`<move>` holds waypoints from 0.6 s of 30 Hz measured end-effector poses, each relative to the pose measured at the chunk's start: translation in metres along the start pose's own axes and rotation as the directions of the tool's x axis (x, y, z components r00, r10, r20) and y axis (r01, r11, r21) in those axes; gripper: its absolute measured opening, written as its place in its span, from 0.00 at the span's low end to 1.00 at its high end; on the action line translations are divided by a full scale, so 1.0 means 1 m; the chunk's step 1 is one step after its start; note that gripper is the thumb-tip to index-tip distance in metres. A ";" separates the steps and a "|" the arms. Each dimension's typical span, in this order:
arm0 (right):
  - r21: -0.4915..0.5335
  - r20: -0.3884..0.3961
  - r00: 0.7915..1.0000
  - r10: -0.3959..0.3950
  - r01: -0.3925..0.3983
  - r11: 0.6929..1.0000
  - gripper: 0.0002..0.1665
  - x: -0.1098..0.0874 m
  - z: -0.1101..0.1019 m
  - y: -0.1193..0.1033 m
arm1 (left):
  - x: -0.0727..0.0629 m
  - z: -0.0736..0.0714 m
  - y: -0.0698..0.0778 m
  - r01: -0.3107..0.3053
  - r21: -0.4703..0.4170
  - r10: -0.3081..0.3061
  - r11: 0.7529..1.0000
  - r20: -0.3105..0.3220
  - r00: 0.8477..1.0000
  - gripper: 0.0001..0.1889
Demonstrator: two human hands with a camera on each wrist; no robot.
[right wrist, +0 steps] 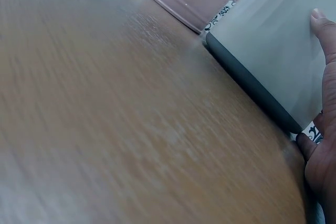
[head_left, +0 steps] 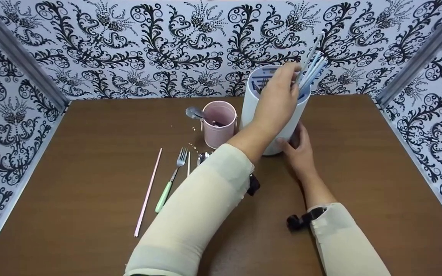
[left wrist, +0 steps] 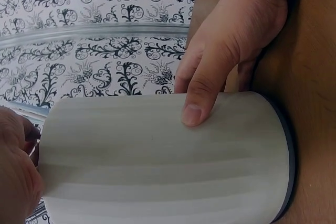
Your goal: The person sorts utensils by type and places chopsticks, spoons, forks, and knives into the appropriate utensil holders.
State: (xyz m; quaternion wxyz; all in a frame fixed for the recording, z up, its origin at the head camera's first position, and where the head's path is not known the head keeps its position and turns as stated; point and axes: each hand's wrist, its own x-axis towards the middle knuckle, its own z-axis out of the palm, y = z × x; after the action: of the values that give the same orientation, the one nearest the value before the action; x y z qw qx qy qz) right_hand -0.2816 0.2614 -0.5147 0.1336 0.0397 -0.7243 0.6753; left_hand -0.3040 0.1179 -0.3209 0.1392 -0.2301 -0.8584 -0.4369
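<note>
A tall white utensil holder [head_left: 301,111] with a slatted top stands upright on the table. My left hand [head_left: 278,94] is over its rim, fingers curled beside a thin grey stick [head_left: 314,50] that slants up from the holder and looks pinched there. Several light blue sticks [head_left: 315,71] lean out beside it. The left wrist view shows part of the left hand [left wrist: 16,169] at the holder's top. Low on the holder's side, my right hand [head_left: 299,151] grips it, thumb in front and fingers behind. The holder's dark base [right wrist: 252,85] meets the table in the right wrist view.
Left of the holder stands a pink bucket [head_left: 219,134] with a spoon [head_left: 195,112] leaning out. A pink chopstick [head_left: 149,191], a green-handled fork [head_left: 169,184], a pale stick [head_left: 188,163] and a spoon head [head_left: 203,157] lie on the table, partly behind my left sleeve [head_left: 202,203]. Patterned walls enclose it.
</note>
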 end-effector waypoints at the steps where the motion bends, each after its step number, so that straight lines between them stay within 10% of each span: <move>1: 0.002 -0.001 1.000 -0.005 0.005 1.000 0.52 0.000 0.000 0.000 | 0.000 0.000 0.000 -0.005 0.011 0.005 1.000 0.004 1.000 0.16; 18: 0.031 0.007 1.000 -0.011 0.010 0.999 0.52 -0.001 0.003 -0.002 | 0.001 0.002 -0.001 -0.020 0.151 0.012 0.988 0.055 0.998 0.18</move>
State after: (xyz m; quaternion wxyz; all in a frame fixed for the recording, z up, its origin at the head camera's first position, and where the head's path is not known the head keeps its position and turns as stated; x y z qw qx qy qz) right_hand -0.2807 0.2586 -0.5135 0.1338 0.0481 -0.7140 0.6856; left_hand -0.3057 0.1196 -0.3223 0.1364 -0.2376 -0.8906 -0.3631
